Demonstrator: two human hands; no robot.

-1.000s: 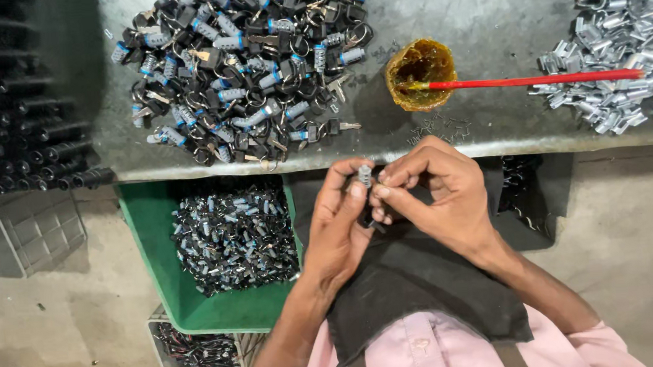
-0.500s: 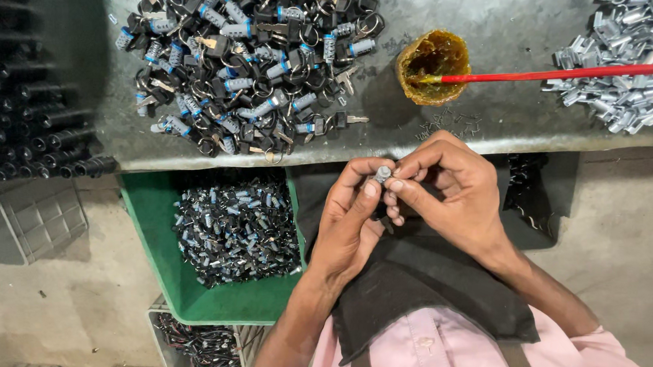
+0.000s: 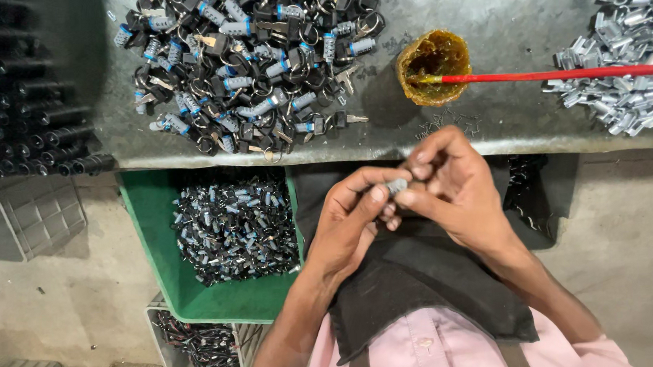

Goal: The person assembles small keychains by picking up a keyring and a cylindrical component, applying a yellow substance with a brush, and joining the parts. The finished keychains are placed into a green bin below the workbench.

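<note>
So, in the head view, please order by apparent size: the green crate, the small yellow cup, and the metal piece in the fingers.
1. green crate, largest, though it sits lower and farther from the camera.
2. yellow cup.
3. metal piece, pinched by the left hand and right hand.

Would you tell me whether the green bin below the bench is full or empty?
Partly full: small lock parts cover its upper portion; bare green bin floor shows.

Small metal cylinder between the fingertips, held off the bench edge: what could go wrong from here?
1. Both the left hand and the right hand pinch the small metal cylinder over the dark lap cloth; a slip might send it onto the floor.
2. The red stick overhangs the small amber pot; a careless reach could tip it over.
</note>
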